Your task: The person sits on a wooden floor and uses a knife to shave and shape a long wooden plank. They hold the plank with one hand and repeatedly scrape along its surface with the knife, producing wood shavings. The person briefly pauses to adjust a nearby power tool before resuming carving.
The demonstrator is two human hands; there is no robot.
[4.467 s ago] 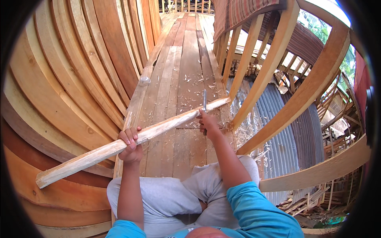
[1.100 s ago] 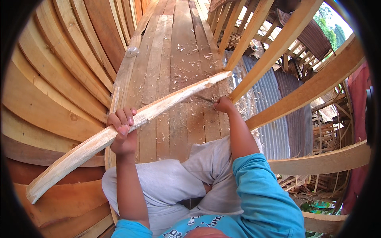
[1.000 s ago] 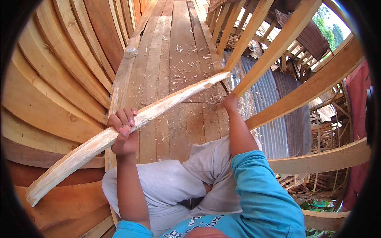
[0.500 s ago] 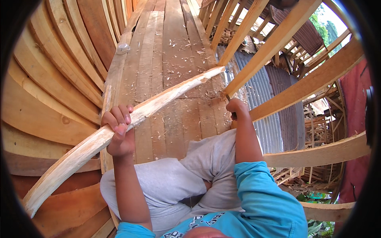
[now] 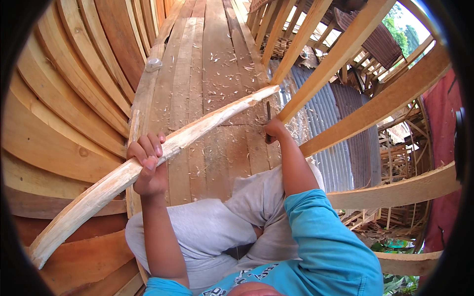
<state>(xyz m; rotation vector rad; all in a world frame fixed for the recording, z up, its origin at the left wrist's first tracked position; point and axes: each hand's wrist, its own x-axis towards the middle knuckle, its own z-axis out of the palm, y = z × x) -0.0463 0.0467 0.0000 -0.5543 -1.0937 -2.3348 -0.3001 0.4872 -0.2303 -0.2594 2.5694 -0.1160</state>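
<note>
Floorboards (image 5: 213, 165): one pole (image 5: 212, 125), one blade (image 5: 268, 110) (two hands (image 5: 149, 167)).

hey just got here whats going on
A person sits on a plank floor, gripping a long piece of pale wood in the left hand. The right hand holds a knife, its blade pointing away from the body, close by the wood's far end; whether it touches is hard to tell. Shavings lie scattered over the floor.
</note>
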